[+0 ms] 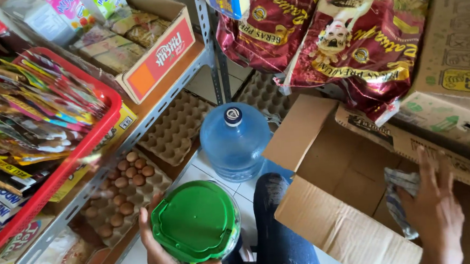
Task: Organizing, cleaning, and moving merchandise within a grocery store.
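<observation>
**Two hands, two different jobs: jar on the left, box on the right**

Two hands are busy here, so quick rundown. The left hand point(164, 263) is cupped under and around a clear round jar with a green lid point(196, 220), held low over the person's lap, just above the dark jeans point(280, 224). The fingers are wrapped on the jar's wall, thumb up along the left side, so that hand is closed on it. The jar looks roughly upright, lid facing the camera, its axis pointing pretty much straight at the viewer.

The right hand point(435, 213) is well apart from the jar, off to the right, inside an open cardboard box point(337, 196). Its fingers are spread and lie flat against the box's inner wall, right beside a crumpled grey-and-white cloth point(399, 194) that it touches at the edge. I can't tell if it actually pinches the cloth; it looks more like an open palm resting there.

So the jar lies left of the box opening, and the left hand is clearly the nearer one, since it already has it.

Around them: a blue water jug point(234, 140) on the tiled floor, trays of brown eggs point(124, 190) on the lower shelf, a red basket point(91, 141) of sachets above, and red rice sacks point(352, 42) behind the box.
</observation>
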